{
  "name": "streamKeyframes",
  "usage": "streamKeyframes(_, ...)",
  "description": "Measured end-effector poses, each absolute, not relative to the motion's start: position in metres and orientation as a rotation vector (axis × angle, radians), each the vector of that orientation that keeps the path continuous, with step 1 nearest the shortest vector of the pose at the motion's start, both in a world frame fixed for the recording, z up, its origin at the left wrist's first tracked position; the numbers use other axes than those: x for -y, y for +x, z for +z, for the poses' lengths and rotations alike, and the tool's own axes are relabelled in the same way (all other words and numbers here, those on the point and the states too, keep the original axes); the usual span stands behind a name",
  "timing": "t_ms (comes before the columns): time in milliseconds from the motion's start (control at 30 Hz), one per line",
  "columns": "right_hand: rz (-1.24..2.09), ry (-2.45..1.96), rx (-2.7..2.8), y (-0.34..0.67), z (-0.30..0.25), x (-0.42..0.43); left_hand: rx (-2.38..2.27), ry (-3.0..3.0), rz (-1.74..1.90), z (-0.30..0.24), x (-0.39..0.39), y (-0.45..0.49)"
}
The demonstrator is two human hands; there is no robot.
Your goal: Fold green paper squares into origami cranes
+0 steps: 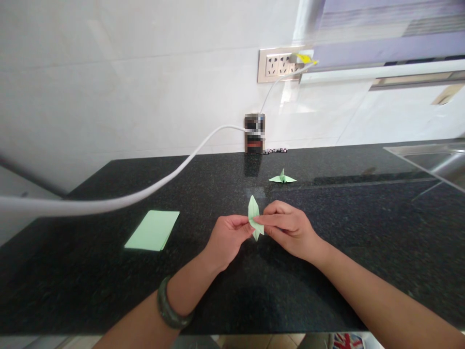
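Observation:
Between both hands, above the dark countertop, is a partly folded piece of light green origami paper [254, 208] with a pointed flap up and another down. My left hand [228, 237] pinches its left side between thumb and fingers. From the right, my right hand [292, 230] is closed on it too, thumb and index finger pressed against the folds. Fingers hide part of the middle. Beyond the right hand, a finished green paper crane [283, 178] stands with its wings spread. A stack of green paper sheets [152, 230] lies to the left of my left hand.
A phone-like device [255, 133], its screen blurred, leans on the white wall. White cable [174, 172] arcs across the left foreground from it; another runs to the wall socket [278, 65]. At the far right is a metal sink [436, 160]. The black countertop [90, 286] ends near me.

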State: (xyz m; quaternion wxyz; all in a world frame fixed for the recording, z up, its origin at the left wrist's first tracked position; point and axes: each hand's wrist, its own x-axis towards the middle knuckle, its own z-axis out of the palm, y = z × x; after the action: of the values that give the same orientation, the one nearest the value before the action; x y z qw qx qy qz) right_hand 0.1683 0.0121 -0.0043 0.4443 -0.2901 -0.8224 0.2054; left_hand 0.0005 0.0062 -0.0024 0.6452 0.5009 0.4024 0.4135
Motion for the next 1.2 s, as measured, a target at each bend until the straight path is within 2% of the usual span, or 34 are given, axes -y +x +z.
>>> streamKeyframes(267, 0.061, -0.773, 2.368, 0.178, -0.002, -0.016, -0.839, 1.019, 0.924, -0.007, -0.009, -0.001)
streamKeyframes(500, -0.057, -0.866, 2.478, 0.179, 0.004, -0.016, -0.811, 0.858, 0.970, -0.006, -0.011, -0.004)
streamKeyframes(600, 0.121, -0.798, 2.418, 0.175, 0.003, -0.013, -0.842, 0.972, 0.977, -0.006, -0.009, -0.004)
streamKeyframes(800, 0.907, -0.760, 1.798, 0.164, -0.005, -0.007, -0.797, 1.081, 0.971, -0.007, -0.008, -0.003)
streamKeyframes(1067, 1.092, -0.960, 1.577, 0.158, -0.011, -0.013, -0.784, 1.119, 0.863, -0.005, -0.008, -0.003)
streamKeyframes(1200, 1.211, -1.026, 1.557, 0.158, -0.009, -0.014, -0.926, 1.166, 0.887, -0.004, -0.007, -0.002)
